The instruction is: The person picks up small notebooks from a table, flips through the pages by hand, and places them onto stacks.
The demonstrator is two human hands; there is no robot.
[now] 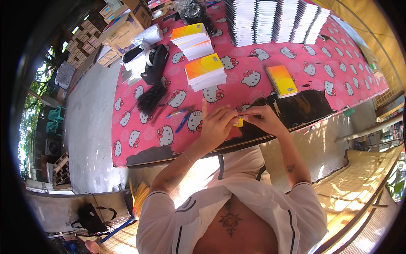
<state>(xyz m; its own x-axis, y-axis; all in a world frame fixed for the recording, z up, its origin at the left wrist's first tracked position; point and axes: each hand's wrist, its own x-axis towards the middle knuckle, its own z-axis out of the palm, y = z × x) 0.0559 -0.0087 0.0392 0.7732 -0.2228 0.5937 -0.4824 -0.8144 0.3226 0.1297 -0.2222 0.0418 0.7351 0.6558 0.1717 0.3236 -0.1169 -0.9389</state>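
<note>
My left hand (218, 122) and my right hand (263, 117) meet above the table's near edge, fingertips almost touching. Both are closed in a pinch around a small yellow-covered item (239, 123), mostly hidden by the fingers; its kind is unclear. The left index finger points away from the grip. Left of my left hand lie blue-handled pliers (183, 120) and a bundle of black spiral binding coils (151, 99). A spiral notebook with a yellow and orange cover (282, 80) lies beyond my right hand. Straight ahead is a stack of unbound yellow-orange covered pads (205, 70).
Another pad stack (192, 41) stands behind, and tall stacks of bound notebooks (275, 21) fill the far right. A black tape dispenser (154, 64) sits at the left edge. The pink patterned table cover (253, 59) has torn black patches (296, 108) near me.
</note>
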